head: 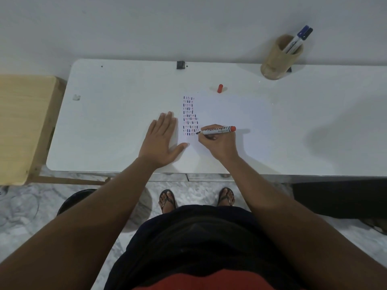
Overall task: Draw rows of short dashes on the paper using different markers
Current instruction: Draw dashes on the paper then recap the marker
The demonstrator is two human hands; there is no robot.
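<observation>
Wood is seen at the far left, where a pale wooden stool point(23, 126) stands just beside the end of a white table point(117, 97). The table is pushed against a plain white wall point(146, 24), and a grey marbled floor point(18, 214) is visible below its front edge. A small dark clip point(180, 65) is fixed at the table's back edge.

The left hand point(161, 141) is laid open and flat on the table, fingers spread, with the thumb resting on the near left corner of the paper point(226, 120). The white sheet lies near the middle of the table, and rows of short dashes point(190, 116) in red, blue and dark ink are drawn down its left side.

The right hand point(218, 141) is closed around a red marker point(217, 130), which is held nearly level with its tip touching the paper at the right end of the lowest rows. A red cap point(220, 88) lies on the table just beyond the paper's far edge.

Further right, a brown cup point(276, 61) stands at the back of the table against the wall, and two more markers point(298, 37), one blue-capped and one black-capped, are held in it, leaning right. Two feet in sandals point(226, 196) are seen on the floor under the table's front edge.
</observation>
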